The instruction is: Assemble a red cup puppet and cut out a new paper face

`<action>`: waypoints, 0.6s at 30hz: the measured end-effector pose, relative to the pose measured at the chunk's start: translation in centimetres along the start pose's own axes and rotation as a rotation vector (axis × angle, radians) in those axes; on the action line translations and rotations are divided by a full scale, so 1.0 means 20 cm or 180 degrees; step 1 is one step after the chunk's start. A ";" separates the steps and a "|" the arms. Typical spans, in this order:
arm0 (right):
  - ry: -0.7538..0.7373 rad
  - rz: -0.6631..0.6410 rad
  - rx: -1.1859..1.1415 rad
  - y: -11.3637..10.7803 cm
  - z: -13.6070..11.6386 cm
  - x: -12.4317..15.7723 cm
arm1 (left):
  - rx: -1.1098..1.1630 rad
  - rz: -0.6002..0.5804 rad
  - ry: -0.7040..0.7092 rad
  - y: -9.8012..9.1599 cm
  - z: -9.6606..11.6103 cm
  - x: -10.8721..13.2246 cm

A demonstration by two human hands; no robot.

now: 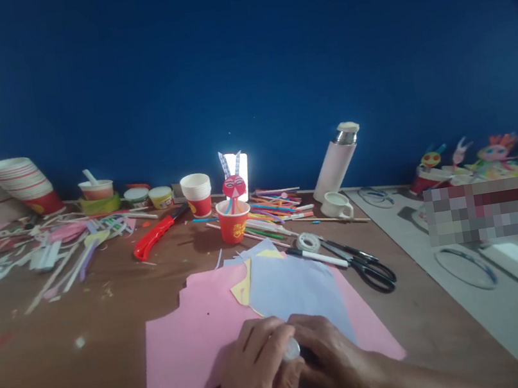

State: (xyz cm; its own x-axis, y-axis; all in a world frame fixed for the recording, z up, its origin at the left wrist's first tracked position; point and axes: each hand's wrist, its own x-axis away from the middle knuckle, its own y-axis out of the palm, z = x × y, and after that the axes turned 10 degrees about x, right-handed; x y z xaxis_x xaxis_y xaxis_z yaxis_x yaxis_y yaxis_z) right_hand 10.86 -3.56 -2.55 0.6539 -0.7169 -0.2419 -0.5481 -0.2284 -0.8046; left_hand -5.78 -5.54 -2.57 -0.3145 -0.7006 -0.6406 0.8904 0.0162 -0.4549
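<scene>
Head view: both hands meet low over the pink paper. The left hand and right hand close together around a small pale round object, perhaps a tape roll or cap; too little shows to tell. It sits between the fingertips, just above the lilac sheet. A steady pinch from both sides, with the wrists resting on the paper, would likely keep it from slipping.

The red cup holds a rabbit-eared paper figure. A white mug stands by the flask; its contents are hidden. Stacked cups are nested. A bowl carries a spoon.
</scene>
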 end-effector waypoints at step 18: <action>-0.0059 0.0195 0.0054 0.00 -0.02 0.00 | 0.0300 -0.0293 -0.0524 -0.04 0.03 0.03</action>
State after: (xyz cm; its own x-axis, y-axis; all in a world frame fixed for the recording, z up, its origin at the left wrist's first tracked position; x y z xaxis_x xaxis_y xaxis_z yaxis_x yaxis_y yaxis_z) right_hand 10.69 -3.86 -2.31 0.6291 -0.7168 -0.3009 -0.5786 -0.1732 -0.7970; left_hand -6.40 -6.42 -2.12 -0.3447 -0.8032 -0.4859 0.8897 -0.1145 -0.4419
